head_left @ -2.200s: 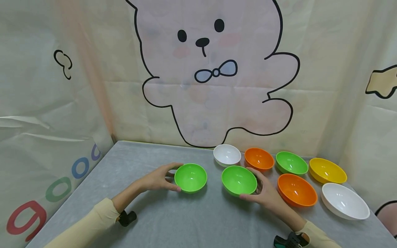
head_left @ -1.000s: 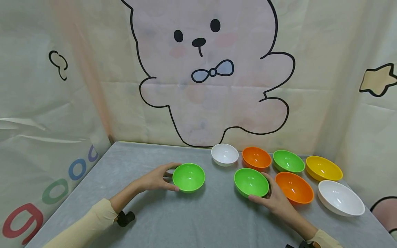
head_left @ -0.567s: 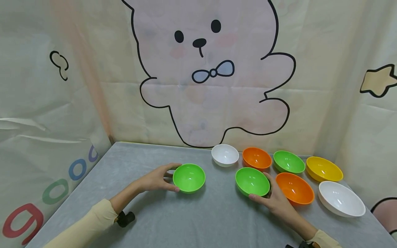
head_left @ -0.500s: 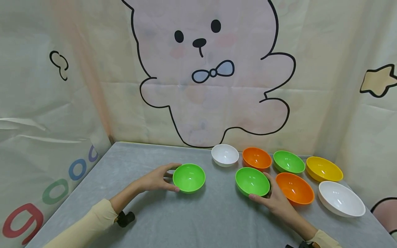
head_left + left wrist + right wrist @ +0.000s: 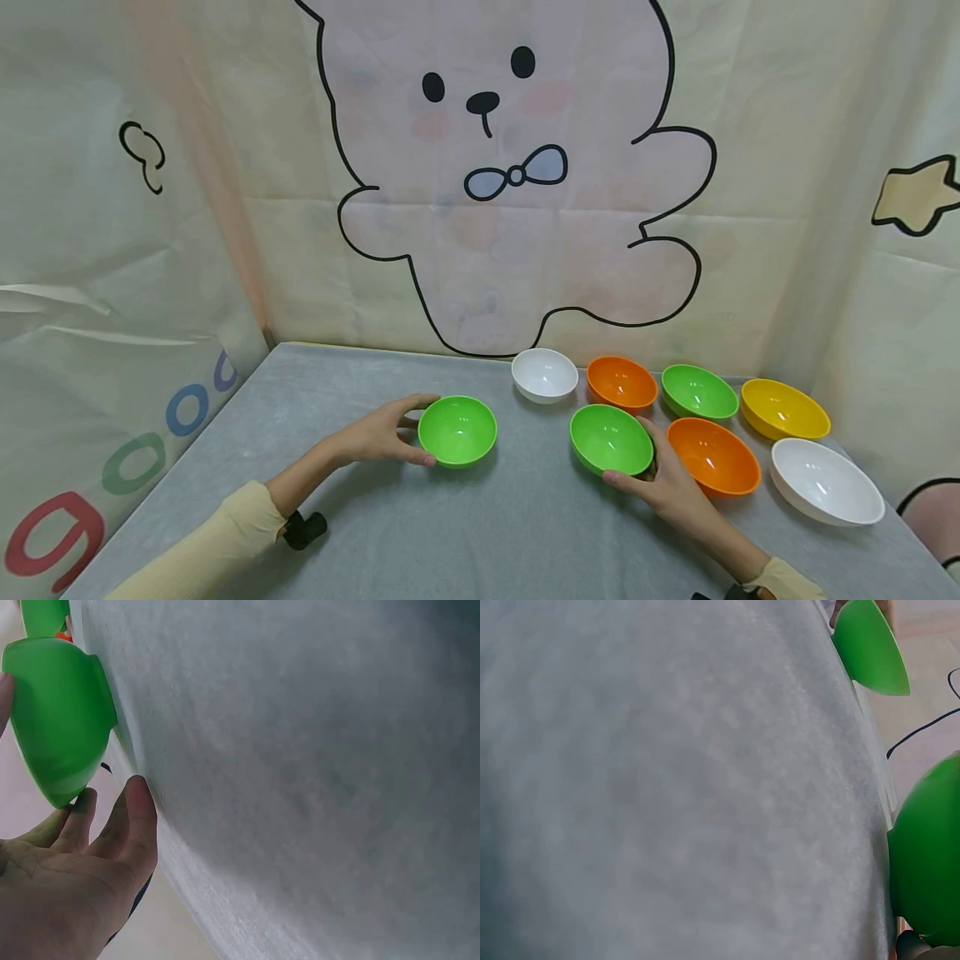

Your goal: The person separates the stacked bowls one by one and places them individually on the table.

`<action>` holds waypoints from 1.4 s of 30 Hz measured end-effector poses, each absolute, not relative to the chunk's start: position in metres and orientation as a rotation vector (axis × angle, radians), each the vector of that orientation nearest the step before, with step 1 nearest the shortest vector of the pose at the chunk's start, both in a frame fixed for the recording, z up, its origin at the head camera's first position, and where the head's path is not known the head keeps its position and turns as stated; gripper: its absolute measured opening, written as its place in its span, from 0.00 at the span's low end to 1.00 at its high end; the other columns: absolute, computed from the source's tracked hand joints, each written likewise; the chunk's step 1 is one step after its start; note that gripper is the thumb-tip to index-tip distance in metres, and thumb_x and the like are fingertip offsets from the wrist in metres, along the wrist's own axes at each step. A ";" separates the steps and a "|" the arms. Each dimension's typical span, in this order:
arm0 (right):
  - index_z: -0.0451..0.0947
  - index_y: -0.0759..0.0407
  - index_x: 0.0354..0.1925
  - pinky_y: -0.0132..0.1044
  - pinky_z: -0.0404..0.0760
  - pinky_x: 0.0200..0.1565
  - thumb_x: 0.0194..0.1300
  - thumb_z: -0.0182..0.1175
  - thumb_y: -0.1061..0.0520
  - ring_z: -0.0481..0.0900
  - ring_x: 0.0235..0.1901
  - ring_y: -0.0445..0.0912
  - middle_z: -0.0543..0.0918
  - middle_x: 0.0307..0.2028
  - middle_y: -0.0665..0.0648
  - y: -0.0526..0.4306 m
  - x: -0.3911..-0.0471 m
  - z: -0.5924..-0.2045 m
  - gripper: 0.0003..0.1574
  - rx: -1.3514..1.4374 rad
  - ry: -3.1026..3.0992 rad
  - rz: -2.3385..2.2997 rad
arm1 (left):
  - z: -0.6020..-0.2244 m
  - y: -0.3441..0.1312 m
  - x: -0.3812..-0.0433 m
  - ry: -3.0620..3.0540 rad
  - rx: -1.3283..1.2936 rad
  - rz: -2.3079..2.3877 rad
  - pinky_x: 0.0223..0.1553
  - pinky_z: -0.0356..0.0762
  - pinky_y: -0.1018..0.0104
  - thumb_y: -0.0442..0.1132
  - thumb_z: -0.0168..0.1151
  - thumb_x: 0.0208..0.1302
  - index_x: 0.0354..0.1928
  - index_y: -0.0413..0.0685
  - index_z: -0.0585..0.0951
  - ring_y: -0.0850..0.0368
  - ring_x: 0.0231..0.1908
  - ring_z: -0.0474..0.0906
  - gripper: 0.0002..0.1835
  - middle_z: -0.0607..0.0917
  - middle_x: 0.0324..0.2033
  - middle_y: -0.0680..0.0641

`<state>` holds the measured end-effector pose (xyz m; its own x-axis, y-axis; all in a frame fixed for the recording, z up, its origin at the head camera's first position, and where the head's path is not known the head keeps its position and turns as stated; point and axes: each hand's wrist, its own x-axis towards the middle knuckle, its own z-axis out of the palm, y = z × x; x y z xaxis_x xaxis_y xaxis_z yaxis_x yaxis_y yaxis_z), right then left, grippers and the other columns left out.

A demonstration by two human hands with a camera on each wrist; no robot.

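Two like green bowls stand upright on the grey cloth. My left hand (image 5: 390,431) holds the left green bowl (image 5: 457,431) from its left side, thumb at the near rim and fingers at the far side. In the left wrist view, the thumb and a fingertip meet the wall of that bowl (image 5: 60,712), while other fingers stand off below it. The right green bowl (image 5: 611,439) is in my right hand (image 5: 660,475), thumb at the near side and fingers round the right. The right wrist view shows this bowl (image 5: 930,855) at its edge; most of that hand is out of frame.
Behind and right of the right bowl stand a small white bowl (image 5: 544,376), an orange bowl (image 5: 621,383), a green bowl (image 5: 699,392), a yellow bowl (image 5: 784,409), a larger orange bowl (image 5: 712,456) and a large white bowl (image 5: 827,482). A printed curtain (image 5: 480,250) closes off the back.
From 2.2 s to 1 s ago, my right hand moved its green bowl to the right, away from the left one. Since then both hands and bowls have stayed nearly still.
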<state>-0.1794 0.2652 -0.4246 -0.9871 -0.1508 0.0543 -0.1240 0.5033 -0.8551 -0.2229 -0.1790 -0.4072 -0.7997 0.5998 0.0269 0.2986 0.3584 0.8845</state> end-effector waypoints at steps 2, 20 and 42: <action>0.40 0.69 0.78 0.66 0.56 0.68 0.60 0.76 0.49 0.59 0.67 0.65 0.56 0.71 0.73 0.265 -0.180 -0.424 0.69 -0.246 2.693 -1.534 | -0.408 -0.178 -0.223 2.341 0.796 1.405 0.61 0.73 0.45 0.40 0.80 0.55 0.76 0.37 0.59 0.32 0.64 0.69 0.52 0.64 0.72 0.37; 0.41 0.66 0.78 0.66 0.58 0.67 0.60 0.76 0.49 0.60 0.67 0.65 0.56 0.71 0.72 0.266 -0.179 -0.422 0.68 -0.243 2.691 -1.510 | -0.409 -0.166 -0.226 2.351 0.762 1.491 0.48 0.83 0.59 0.36 0.84 0.48 0.74 0.37 0.63 0.44 0.53 0.80 0.53 0.72 0.64 0.40; 0.41 0.70 0.77 0.64 0.58 0.68 0.60 0.76 0.49 0.61 0.67 0.65 0.56 0.71 0.74 0.265 -0.179 -0.421 0.69 -0.241 2.686 -1.510 | -0.402 -0.147 -0.229 2.355 0.748 1.548 0.46 0.84 0.60 0.37 0.84 0.46 0.73 0.40 0.66 0.48 0.50 0.82 0.52 0.74 0.63 0.42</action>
